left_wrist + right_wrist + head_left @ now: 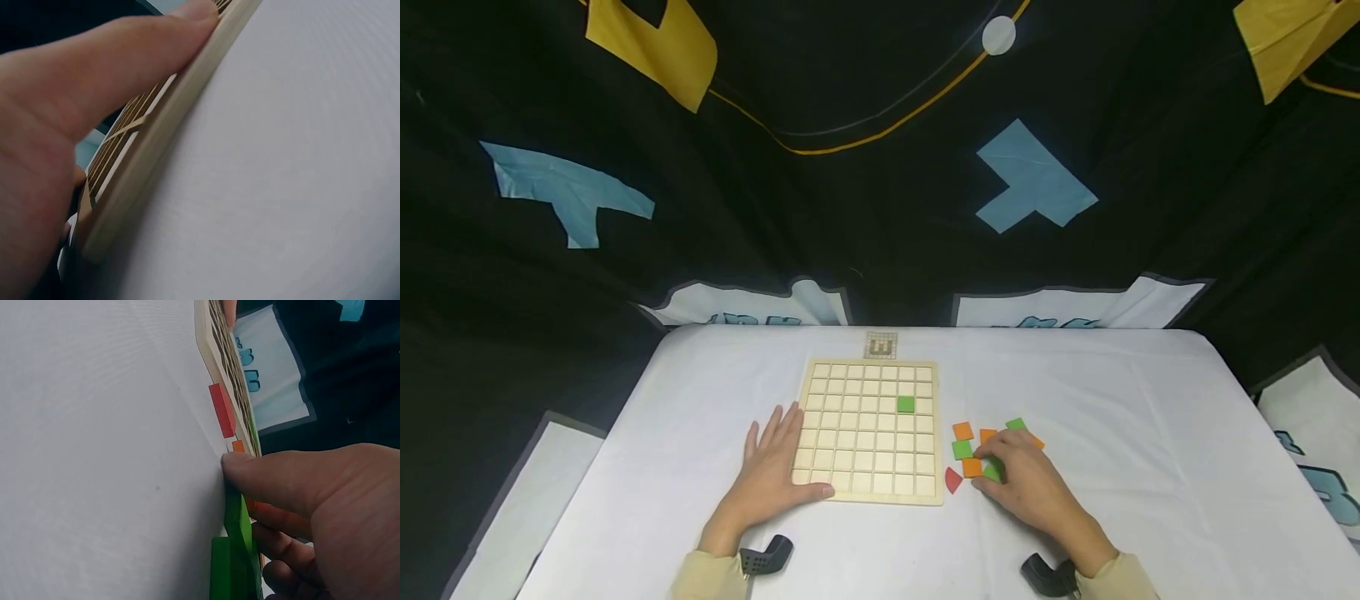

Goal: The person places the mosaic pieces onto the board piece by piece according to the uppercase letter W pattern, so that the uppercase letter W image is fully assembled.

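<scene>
A wooden grid board (866,497) lies flat on the white table, with one green square tile (906,404) in a cell toward its upper right. My left hand (773,475) rests at the board's lower left corner, fingers spread straight along the left side. Its thumb (144,53) lies across the board's near edge in the left wrist view. To the right of the board, my right hand (1026,479) pinches a green tile (237,515) between thumb and fingers, low among loose pieces. Part of that tile is hidden by the fingers.
Around the right hand lie orange tiles (962,431), another green tile (962,450) and a red rounded wedge (952,480). Behind the board sits a small card with a grid pattern (880,345). A black patterned cloth (880,225) hangs beyond the table (1120,400).
</scene>
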A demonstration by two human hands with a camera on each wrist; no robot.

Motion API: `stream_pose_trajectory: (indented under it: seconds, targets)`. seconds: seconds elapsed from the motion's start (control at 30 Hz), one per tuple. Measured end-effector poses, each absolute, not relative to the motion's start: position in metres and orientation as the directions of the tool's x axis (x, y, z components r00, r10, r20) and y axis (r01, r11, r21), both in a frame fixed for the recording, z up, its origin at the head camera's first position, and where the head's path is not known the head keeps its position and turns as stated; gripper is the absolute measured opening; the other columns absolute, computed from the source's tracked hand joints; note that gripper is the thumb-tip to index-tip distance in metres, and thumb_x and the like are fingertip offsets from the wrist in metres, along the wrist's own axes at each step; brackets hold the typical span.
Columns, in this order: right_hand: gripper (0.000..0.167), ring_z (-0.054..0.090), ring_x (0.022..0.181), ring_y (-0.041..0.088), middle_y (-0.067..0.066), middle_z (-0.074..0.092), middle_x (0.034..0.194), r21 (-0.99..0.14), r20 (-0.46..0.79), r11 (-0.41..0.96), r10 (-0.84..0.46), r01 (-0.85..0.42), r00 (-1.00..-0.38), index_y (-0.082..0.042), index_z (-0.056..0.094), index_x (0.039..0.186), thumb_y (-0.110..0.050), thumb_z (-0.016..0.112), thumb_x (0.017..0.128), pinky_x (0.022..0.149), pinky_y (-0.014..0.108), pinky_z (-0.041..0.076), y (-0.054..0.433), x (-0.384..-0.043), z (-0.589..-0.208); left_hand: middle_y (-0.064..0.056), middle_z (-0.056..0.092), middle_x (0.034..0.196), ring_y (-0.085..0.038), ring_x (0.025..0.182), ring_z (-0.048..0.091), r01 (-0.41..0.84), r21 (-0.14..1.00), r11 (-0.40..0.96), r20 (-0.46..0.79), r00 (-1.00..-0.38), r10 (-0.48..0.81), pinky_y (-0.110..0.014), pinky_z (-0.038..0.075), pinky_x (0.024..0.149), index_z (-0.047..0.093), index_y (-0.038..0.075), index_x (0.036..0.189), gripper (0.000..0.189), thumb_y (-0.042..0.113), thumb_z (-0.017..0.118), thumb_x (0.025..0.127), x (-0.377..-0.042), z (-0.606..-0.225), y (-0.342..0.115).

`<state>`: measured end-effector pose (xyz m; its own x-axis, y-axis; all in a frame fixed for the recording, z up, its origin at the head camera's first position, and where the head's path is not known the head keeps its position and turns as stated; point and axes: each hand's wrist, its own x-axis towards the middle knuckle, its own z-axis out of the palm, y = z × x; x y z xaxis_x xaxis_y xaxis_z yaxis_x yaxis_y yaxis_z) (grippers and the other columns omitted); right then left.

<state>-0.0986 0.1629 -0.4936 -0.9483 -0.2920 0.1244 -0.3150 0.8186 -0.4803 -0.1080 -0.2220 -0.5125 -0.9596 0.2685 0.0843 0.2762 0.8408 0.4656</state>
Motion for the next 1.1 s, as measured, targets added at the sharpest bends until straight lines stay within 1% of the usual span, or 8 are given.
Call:
stream_pose_trajectory:
  seconds: [0.2, 0.4, 0.5, 0.6, 0.73, 0.9, 1.1]
  targets:
    - [0.024, 0.054, 0.104, 0.018, -0.006, 0.066, 0.099, -0.488, 0.103, 0.822, -0.278, -0.293, -0.955, -0.017, 0.075, 0.095, -0.02, 0.089, 0.075, 0.091, 0.04, 0.05, 0.162, -0.098, -0.493, -0.019, 0.02, 0.165, -0.044, 0.151, 0.009, 0.277, 0.469, 0.839, 0.086, -0.959, 0.269, -0.067, -0.003, 0.116, 0.024, -0.005, 0.156, 0.128, 0.074, 0.075, 0.069, -0.108, -0.513, -0.223]
    - [0.026, 0.057, 0.106, 0.019, -0.006, 0.068, 0.1, -0.518, 0.096, 0.814, -0.248, -0.261, -0.964, -0.017, 0.075, 0.097, -0.021, 0.089, 0.075, 0.092, 0.041, 0.051, 0.163, -0.097, -0.493, -0.019, 0.02, 0.165, -0.044, 0.152, 0.009, 0.271, 0.472, 0.839, 0.08, -0.961, 0.266, -0.067, -0.003, 0.116, 0.024, -0.005, 0.156, 0.128, 0.074, 0.075, 0.068, -0.107, -0.513, -0.223]
    - [0.028, 0.059, 0.102, 0.017, -0.006, 0.069, 0.099, -0.532, 0.097, 0.81, -0.23, -0.246, -0.968, -0.016, 0.075, 0.098, -0.022, 0.089, 0.075, 0.089, 0.04, 0.051, 0.163, -0.097, -0.492, -0.02, 0.02, 0.165, -0.044, 0.151, 0.009, 0.273, 0.473, 0.838, 0.085, -0.961, 0.265, -0.067, -0.003, 0.116, 0.024, -0.005, 0.156, 0.128, 0.073, 0.075, 0.068, -0.107, -0.513, -0.223]
    - [0.027, 0.059, 0.095, 0.014, -0.007, 0.07, 0.096, -0.547, 0.105, 0.803, -0.215, -0.237, -0.971, -0.015, 0.076, 0.098, -0.021, 0.089, 0.075, 0.084, 0.038, 0.052, 0.162, -0.097, -0.491, -0.02, 0.02, 0.165, -0.044, 0.151, 0.009, 0.275, 0.478, 0.834, 0.087, -0.96, 0.266, -0.067, -0.003, 0.116, 0.024, -0.005, 0.156, 0.128, 0.073, 0.076, 0.068, -0.107, -0.512, -0.223]
    - [0.026, 0.058, 0.09, 0.011, -0.008, 0.07, 0.092, -0.562, 0.142, 0.787, -0.209, -0.253, -0.968, -0.015, 0.076, 0.097, -0.018, 0.089, 0.074, 0.08, 0.037, 0.051, 0.161, -0.098, -0.489, -0.019, 0.02, 0.165, -0.043, 0.152, 0.009, 0.273, 0.483, 0.832, 0.085, -0.96, 0.265, -0.066, -0.004, 0.116, 0.024, -0.005, 0.156, 0.129, 0.072, 0.077, 0.067, -0.107, -0.511, -0.223]
    - [0.027, 0.059, 0.091, 0.01, -0.007, 0.071, 0.095, -0.585, 0.162, 0.768, -0.202, -0.259, -0.966, -0.015, 0.076, 0.098, -0.016, 0.089, 0.074, 0.08, 0.036, 0.051, 0.158, -0.098, -0.488, -0.019, 0.019, 0.165, -0.043, 0.152, 0.008, 0.272, 0.489, 0.829, 0.085, -0.96, 0.265, -0.066, -0.004, 0.116, 0.024, -0.004, 0.157, 0.129, 0.072, 0.076, 0.068, -0.107, -0.512, -0.223]
    - [0.028, 0.063, 0.102, 0.017, -0.004, 0.072, 0.102, -0.609, 0.162, 0.75, -0.2, -0.258, -0.966, -0.014, 0.076, 0.101, -0.018, 0.088, 0.076, 0.09, 0.041, 0.053, 0.153, -0.099, -0.487, -0.017, 0.017, 0.166, -0.042, 0.152, 0.007, 0.271, 0.489, 0.829, 0.081, -0.96, 0.266, -0.065, -0.005, 0.117, 0.023, -0.003, 0.157, 0.128, 0.072, 0.076, 0.068, -0.107, -0.511, -0.224]
